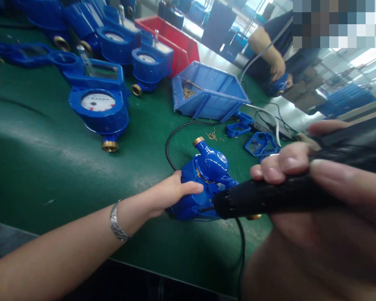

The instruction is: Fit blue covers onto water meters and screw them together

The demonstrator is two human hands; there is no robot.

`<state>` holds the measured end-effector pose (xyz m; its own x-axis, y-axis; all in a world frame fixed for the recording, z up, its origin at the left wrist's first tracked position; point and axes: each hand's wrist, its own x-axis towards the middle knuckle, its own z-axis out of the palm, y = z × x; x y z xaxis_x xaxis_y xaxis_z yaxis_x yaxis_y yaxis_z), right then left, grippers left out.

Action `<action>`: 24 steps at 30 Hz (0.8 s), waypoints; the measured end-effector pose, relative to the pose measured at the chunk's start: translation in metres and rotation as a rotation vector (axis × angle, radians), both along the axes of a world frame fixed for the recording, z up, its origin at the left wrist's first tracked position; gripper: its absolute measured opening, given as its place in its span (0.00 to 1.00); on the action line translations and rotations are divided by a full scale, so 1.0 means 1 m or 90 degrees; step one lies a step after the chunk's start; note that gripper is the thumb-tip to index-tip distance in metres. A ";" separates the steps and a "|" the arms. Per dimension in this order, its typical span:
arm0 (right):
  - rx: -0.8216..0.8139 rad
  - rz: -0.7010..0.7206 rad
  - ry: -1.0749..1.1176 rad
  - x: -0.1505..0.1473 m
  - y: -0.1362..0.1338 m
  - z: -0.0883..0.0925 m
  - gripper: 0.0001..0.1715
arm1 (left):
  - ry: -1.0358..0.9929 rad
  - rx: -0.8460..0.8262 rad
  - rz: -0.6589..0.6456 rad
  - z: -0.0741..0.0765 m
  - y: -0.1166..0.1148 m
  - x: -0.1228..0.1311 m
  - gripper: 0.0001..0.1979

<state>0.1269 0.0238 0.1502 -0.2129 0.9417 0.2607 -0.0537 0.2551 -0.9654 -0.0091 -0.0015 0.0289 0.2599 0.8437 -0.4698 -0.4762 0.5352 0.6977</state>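
Observation:
A blue water meter [213, 163] lies turned over on the green table, its brass-threaded ends sticking out. My left hand [178, 190] is closed around its near left side, thumb on top. My right hand [326, 179] grips a black electric screwdriver [263, 200], large in the foreground. The thin bit points left and its tip meets the blue housing near my left thumb; whether a screw sits under it I cannot tell. A black cable curves behind the meter and runs down in front of it.
Small brass screws [212, 134] lie beyond the meter, before a blue bin [211, 92] holding more. Several water meters [100, 100] stand at the left, near a red bin [188, 48]. Blue lids [260, 144] lie at the right. Another person's hand [278, 69] holds a blue part across the table.

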 end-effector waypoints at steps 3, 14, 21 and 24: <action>-0.054 0.003 0.074 -0.014 -0.001 -0.007 0.15 | 0.011 0.022 0.018 0.002 -0.001 0.004 0.26; -0.053 -0.016 0.107 -0.016 -0.005 -0.019 0.13 | 0.001 0.008 0.090 0.002 -0.002 0.012 0.17; -0.068 -0.004 0.091 -0.016 -0.006 -0.016 0.12 | 0.034 -0.023 0.098 0.002 -0.001 0.013 0.17; -0.077 -0.005 0.071 -0.016 -0.006 -0.016 0.12 | 0.026 -0.007 0.073 0.001 -0.001 0.011 0.18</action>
